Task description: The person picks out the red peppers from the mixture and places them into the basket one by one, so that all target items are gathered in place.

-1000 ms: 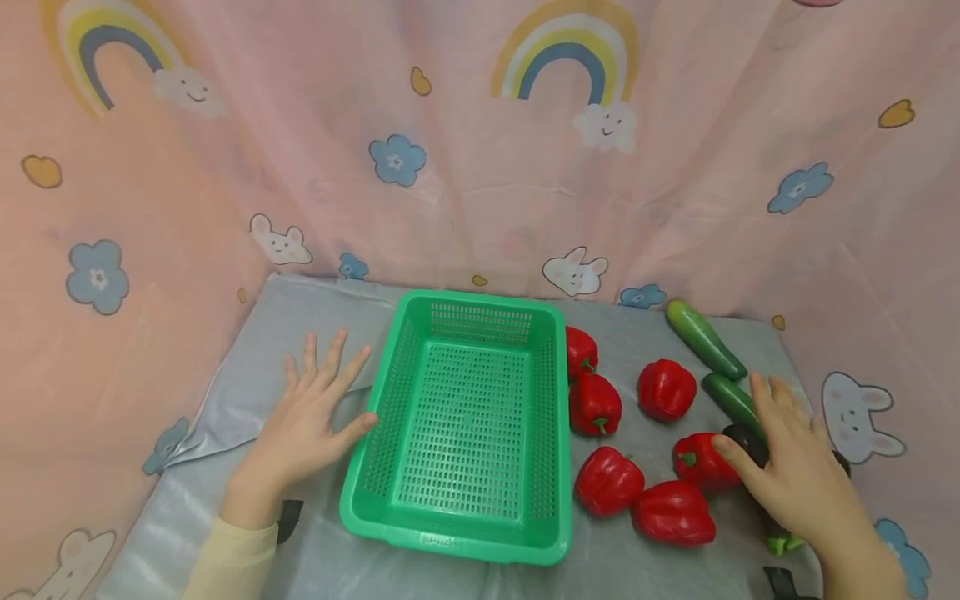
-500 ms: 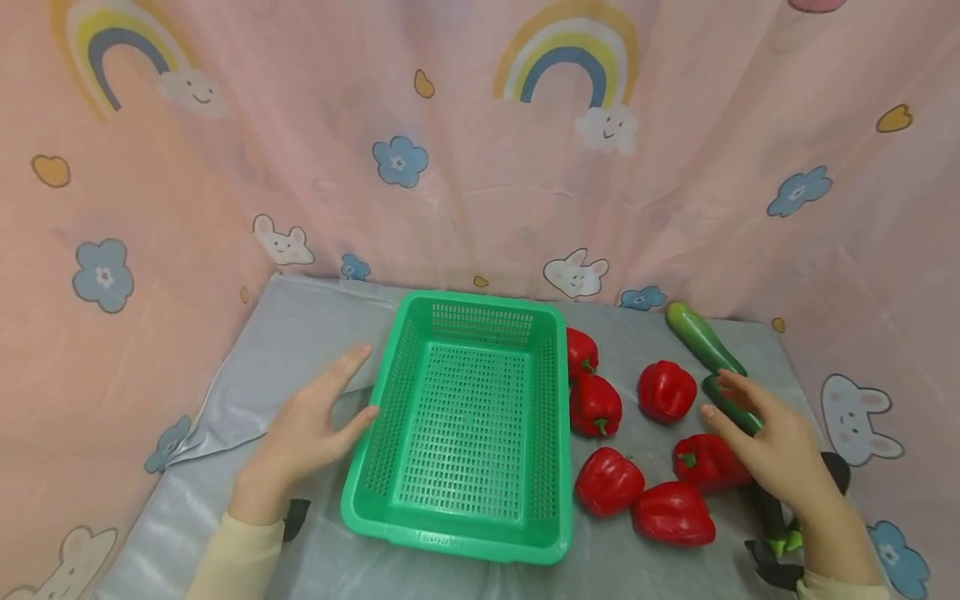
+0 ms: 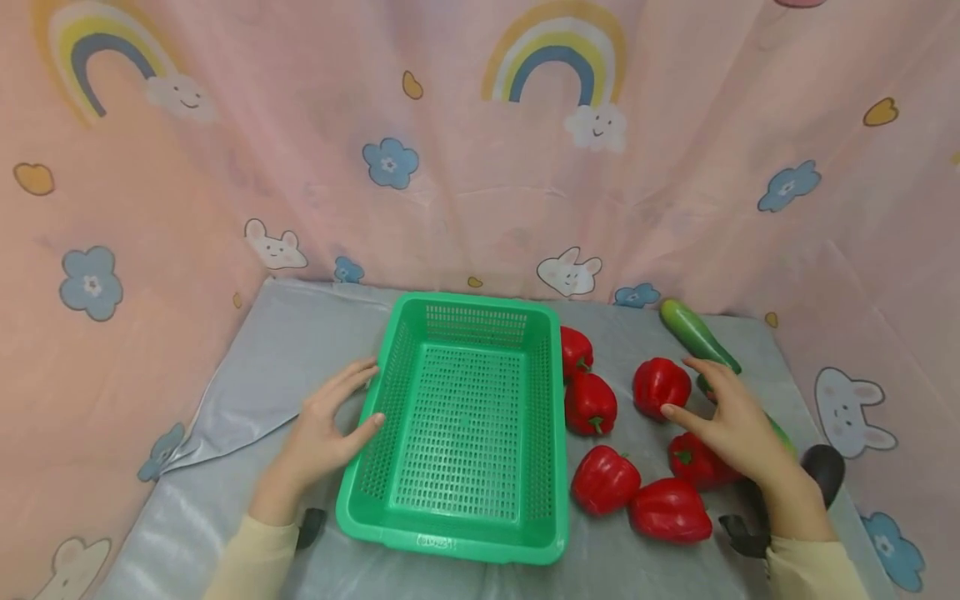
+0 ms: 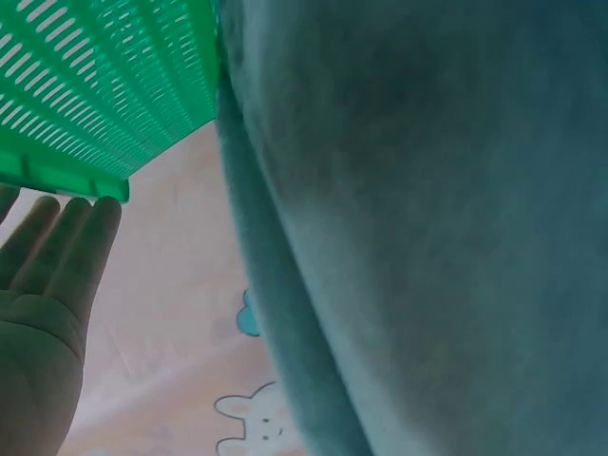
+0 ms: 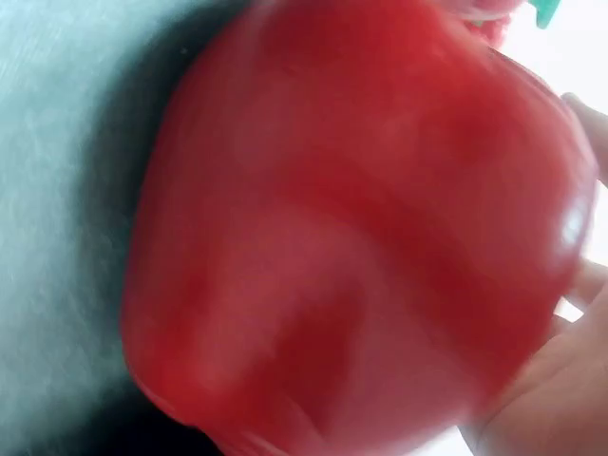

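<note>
My left hand (image 3: 318, 437) is at the left side of the green plastic basket (image 3: 450, 543), its fingertips right at the rim. In the left wrist view its straight fingers (image 4: 81, 252) reach up to the basket's edge. My right hand (image 3: 738, 433) hovers over the vegetables on the right, thumb and fingers spread apart. Its fingertips are beside a red bell pepper (image 3: 660, 388), on that pepper's right. Another red bell pepper (image 3: 697, 462) lies partly hidden under this hand. A large red bell pepper (image 5: 351, 237) fills most of the right wrist view.
Several more red bell peppers (image 3: 606, 481) lie along the basket's right side. A green cucumber (image 3: 697, 335) is at the back right, and a second is mostly covered by the right hand. A dark eggplant (image 3: 823, 471) lies near the right edge of the grey cloth (image 3: 315, 325).
My right hand has moved left from over the cucumber and eggplant to beside the red bell pepper. My left hand has shifted slightly right, its fingers reaching the basket's rim.
</note>
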